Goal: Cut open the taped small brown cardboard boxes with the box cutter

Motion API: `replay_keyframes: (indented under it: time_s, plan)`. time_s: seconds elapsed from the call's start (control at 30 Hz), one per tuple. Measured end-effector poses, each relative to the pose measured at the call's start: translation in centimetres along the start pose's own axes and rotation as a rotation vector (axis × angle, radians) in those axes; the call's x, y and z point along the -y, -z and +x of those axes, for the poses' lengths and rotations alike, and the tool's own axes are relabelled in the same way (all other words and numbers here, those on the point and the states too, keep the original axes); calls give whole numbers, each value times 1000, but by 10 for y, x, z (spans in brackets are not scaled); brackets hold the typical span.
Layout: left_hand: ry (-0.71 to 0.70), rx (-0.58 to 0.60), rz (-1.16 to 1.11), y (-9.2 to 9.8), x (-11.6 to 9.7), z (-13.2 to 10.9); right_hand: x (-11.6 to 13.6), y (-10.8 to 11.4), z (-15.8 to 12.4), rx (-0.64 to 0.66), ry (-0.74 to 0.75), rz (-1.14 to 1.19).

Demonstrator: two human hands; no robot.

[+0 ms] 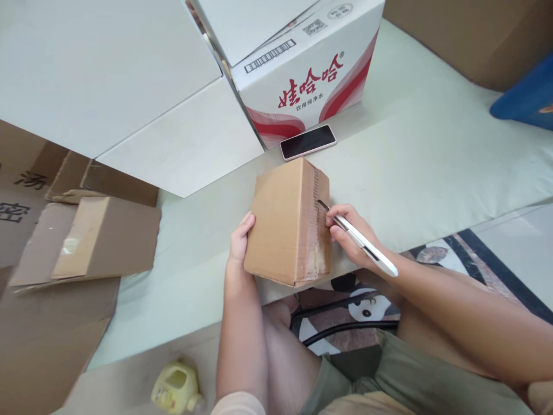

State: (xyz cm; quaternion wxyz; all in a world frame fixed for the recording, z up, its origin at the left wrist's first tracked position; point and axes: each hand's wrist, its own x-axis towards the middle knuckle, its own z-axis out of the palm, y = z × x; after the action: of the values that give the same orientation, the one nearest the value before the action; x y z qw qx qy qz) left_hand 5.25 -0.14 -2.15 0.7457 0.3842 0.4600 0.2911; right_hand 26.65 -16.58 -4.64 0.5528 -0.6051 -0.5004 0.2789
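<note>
A small brown cardboard box (276,222) is tilted at the near edge of the pale green table, its taped side facing right. My left hand (241,237) grips the box from its left side, with the fingers partly hidden behind it. In my right hand (351,230) is a white utility knife (367,246), held closed between thumb and fingers. The knife's dark blade points up and left, and its tip is at the strip of tape (314,230) along the box's side. Whether the blade has gone into the tape I cannot tell.
Behind the box, a phone (308,142) lies before a white carton with red lettering (306,98). A large white box (181,138) stands at the left, near opened brown cardboard (121,236). A blue object (527,98) is far right; a yellow jug (176,387) stands below.
</note>
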Motion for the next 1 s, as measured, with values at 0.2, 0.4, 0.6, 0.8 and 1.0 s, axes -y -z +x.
replay_keyframes:
  time_s: [0.2, 0.4, 0.6, 0.8, 1.0]
  plan:
    - [-5, 16, -11, -4, -1, -2, 0, -1, 0, 14, -8, -8]
    - [-12, 22, -7, -6, -1, -2, 5, 1, 2, 32, 27, -43]
    - [-15, 25, 7, -7, -1, -2, 7, 2, 3, 39, 20, -76]
    - [8, 41, -4, -6, -1, -2, 6, 2, 3, 49, 26, -105]
    - [-10, 57, -18, -5, 0, -1, 8, 4, 4, 66, 44, -131]
